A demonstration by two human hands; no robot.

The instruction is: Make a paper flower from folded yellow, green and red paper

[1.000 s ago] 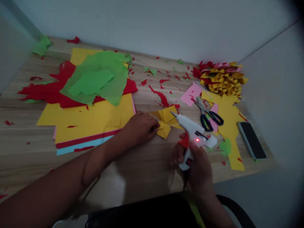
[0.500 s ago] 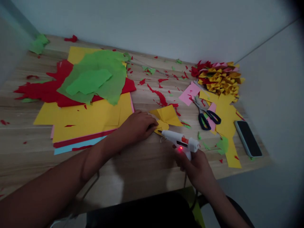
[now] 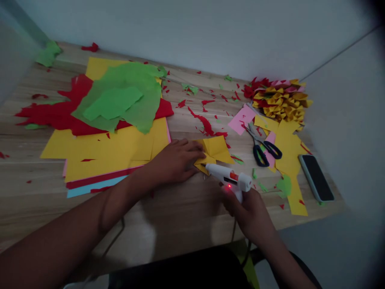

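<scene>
A white glue gun (image 3: 230,176) with a glowing red light is gripped in my right hand (image 3: 248,210), its nozzle pointing left. The nozzle tip touches or nearly touches the near edge of a folded yellow paper piece (image 3: 218,149) on the table. My left hand (image 3: 177,160) lies at the left side of that piece, fingers spread and resting on it. Part of the folded paper is hidden under those fingers.
Yellow sheets (image 3: 105,150) with green paper (image 3: 120,100) and red paper (image 3: 57,114) lie left. Scissors (image 3: 261,148), pink paper (image 3: 243,119), a yellow cutout (image 3: 285,150), a phone (image 3: 316,178) and a folded-paper cluster (image 3: 281,100) are right. Red scraps (image 3: 206,125) lie behind.
My left fingers have stretched out further over the folded yellow paper, whose near part is turned slightly. The glue gun has stayed almost in place. The view has shifted a little.
</scene>
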